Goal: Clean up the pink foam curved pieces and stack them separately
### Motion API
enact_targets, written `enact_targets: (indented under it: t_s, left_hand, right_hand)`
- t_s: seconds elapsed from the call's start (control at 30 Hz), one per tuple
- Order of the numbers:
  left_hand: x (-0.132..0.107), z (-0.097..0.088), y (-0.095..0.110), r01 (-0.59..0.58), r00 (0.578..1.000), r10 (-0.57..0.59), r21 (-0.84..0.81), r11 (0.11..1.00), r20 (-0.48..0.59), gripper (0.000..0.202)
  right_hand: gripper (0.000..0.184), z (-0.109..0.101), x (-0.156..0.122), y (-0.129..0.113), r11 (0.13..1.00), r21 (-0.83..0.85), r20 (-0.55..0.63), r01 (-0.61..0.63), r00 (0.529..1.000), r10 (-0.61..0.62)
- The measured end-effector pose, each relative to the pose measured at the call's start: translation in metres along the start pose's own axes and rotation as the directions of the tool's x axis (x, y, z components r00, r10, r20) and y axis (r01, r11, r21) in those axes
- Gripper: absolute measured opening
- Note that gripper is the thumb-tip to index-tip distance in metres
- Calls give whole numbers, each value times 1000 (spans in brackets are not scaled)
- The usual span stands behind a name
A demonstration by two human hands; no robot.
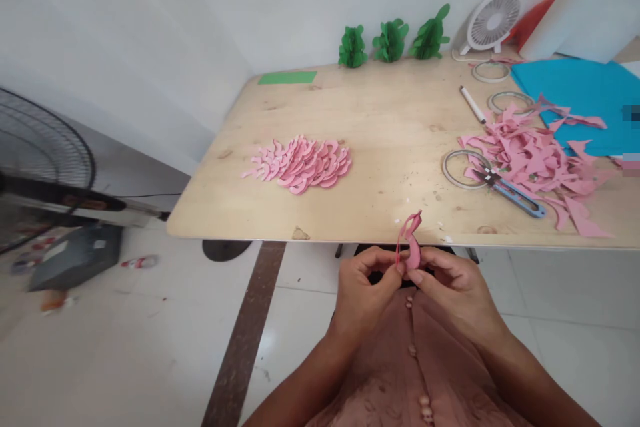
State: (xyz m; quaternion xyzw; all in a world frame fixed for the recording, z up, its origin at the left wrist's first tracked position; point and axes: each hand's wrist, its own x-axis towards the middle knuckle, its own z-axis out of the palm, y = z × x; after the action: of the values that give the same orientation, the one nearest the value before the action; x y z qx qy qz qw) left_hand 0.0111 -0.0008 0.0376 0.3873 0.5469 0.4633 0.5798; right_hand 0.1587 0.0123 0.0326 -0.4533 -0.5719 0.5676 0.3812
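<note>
Both my hands meet just below the table's near edge, over my lap. My left hand and my right hand are closed in a pinch on a small pink curved cut-out that stands upright between the fingertips. A pile of similar pink cut-out shapes lies on the wooden table, left of centre. Pink paper scraps are heaped at the right, with scissors lying at their near edge.
Tape rings and a white marker lie near the scraps, a blue sheet behind them. Three green paper trees, a green sheet and a small white fan line the back. A large floor fan stands left.
</note>
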Motion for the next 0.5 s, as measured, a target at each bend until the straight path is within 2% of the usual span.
enact_targets:
  t_s: [0.5]
  left_hand:
    - [-2, 1, -3, -88, 996, 88, 70, 994, 5, 11]
  right_hand:
    - [17, -1, -2, 3, 999, 29, -36, 30, 999, -29]
